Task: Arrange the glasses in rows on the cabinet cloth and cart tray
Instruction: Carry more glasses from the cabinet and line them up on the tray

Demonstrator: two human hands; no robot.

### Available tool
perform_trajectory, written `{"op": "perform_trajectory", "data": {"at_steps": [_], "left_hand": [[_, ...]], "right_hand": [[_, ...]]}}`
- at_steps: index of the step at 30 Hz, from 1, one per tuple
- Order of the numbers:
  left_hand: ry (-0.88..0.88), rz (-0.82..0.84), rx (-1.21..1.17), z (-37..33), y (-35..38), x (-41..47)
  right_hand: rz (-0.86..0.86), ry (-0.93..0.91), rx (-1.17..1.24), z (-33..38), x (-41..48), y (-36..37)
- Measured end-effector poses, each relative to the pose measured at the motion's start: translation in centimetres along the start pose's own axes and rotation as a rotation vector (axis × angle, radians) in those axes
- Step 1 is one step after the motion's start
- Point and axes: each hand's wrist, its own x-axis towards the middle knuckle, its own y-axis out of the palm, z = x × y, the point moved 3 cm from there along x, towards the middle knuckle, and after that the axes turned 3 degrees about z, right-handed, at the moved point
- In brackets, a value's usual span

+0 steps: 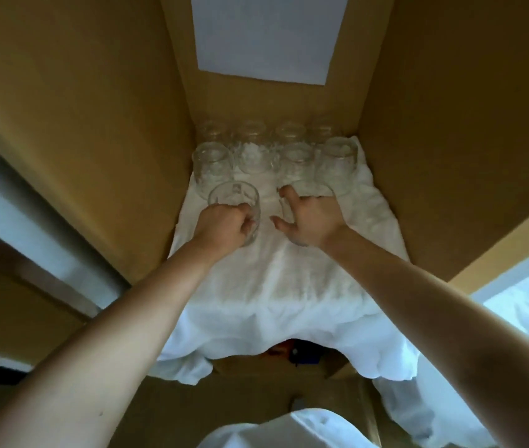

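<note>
Interior of a brown, box-like cabinet (pixel 111 124), viewed from the head camera. At the left, the left hand (pixel 224 226) had its fingers curled round the near side of a short, round, clear glass, the near-left tumbler (pixel 234 197), which stood on end close to the left edge of the crumpled white cabinet cloth (pixel 289 279); mouth-up or mouth-down could not be told. Toward the right, the right hand (pixel 311 218) lay with fingers splayed and nearly straight, thumb apart, against the near side of a second such glass, the near-right tumbler (pixel 313 189), gripping nothing. Both tumblers stood directly beyond their respective hands, each within its own hand's reach, and formed the outer ends of a started third row with a gap between them. Behind them stood a second row of four clear glasses (pixel 295 156) and a back row (pixel 252 130) along the back edge of the cloth. Judged from this layout, the next placement would fall in the gap, about equally near either hand.
</note>
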Motion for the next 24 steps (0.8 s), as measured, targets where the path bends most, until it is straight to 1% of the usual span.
{"op": "perform_trajectory", "data": {"at_steps": [1, 2, 4, 5, 9, 12, 14, 17, 21, 24], "left_hand": [[0.002, 0.011, 0.006, 0.1, 0.0, 0.0], [0.009, 0.01, -0.002, 0.2, 0.0, -0.1], [0.017, 0.011, -0.018, 0.3, -0.1, -0.4], [0.025, 0.02, -0.01, 0.3, -0.2, -0.6], [0.097, 0.022, 0.022, 0.2, -0.6, -1.1], [0.105, 0.0, 0.01, -0.2, -0.8, -1.7], [0.134, 0.024, 0.019, -0.8, -0.7, -2.8], [0.204, 0.102, 0.084, -1.8, -0.7, -4.0], [0.253, 0.146, 0.074, -4.6, -1.6, -4.6], [0.261, 0.2, 0.122, -7.0, -2.2, -5.2]], "right_hand": [[0.013, 0.031, -0.045, 0.2, -0.6, 0.1], [0.07, 0.08, -0.063, 0.6, -1.0, -0.1], [0.236, 0.201, -0.022, 1.6, -1.3, -0.3], [0.282, 0.27, 0.025, 1.8, -1.4, -0.4], [0.238, 0.623, 0.263, 1.6, -3.6, -0.9], [0.208, 0.826, 0.442, 1.9, -7.4, -0.7], [0.193, 0.882, 0.495, 2.2, -10.5, -0.4], [0.115, 0.963, 0.567, 2.0, -13.4, -1.2], [0.154, 0.973, 0.579, 1.8, -14.1, -3.2], [0.205, 0.924, 0.571, 1.5, -15.6, -5.1]]}}
